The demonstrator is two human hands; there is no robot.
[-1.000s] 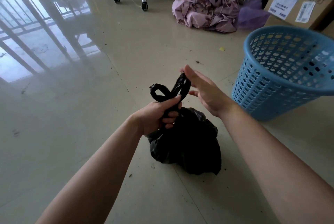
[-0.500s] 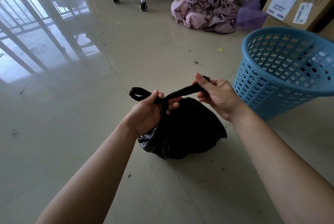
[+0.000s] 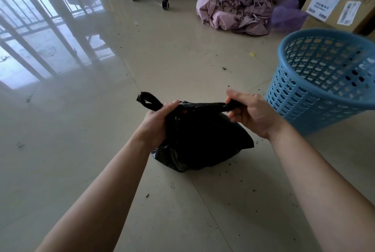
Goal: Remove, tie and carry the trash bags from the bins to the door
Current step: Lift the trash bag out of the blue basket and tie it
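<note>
Head view: both hands grip the handles of the black bag (image 3: 200,142) on the floor (image 3: 85,134) (loop poking out at ten o'clock); left hand (image 3: 157,122), right hand (image 3: 250,112). Blue bin (image 3: 322,89) stands at two o'clock.

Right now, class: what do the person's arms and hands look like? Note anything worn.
Both forearms are bare up to the frame edge: no sleeves show. The left hand and right hand wear no gloves, and no watch, bracelet or ring is visible.
</note>
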